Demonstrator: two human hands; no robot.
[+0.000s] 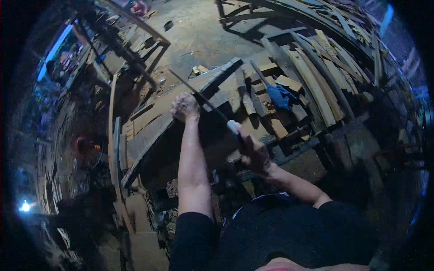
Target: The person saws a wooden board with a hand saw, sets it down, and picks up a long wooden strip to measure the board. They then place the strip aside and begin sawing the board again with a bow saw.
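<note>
A long wooden board (151, 137), dark and curved along its near edge, lies crosswise in front of me. My left hand (185, 107) is closed over the upper edge of this board, knuckles up and fingers bent. In my right hand (254, 153) is a long, thin, dark tool (199, 92) with a pale handle (233, 127); whether it is a file or a narrow blade I cannot tell. Its shaft slants up and left across the board, passing just right of my left hand. The fingers wrap the handle, with the thumb along it.
To the right, a bench carries wood offcuts (279, 128), a blue cloth (281, 96) and several long planks (312, 81). A wooden frame (244, 18) stands at the back. Upright strips of wood (113, 131) stand at left. A small dark container (168, 25) sits on the floor.
</note>
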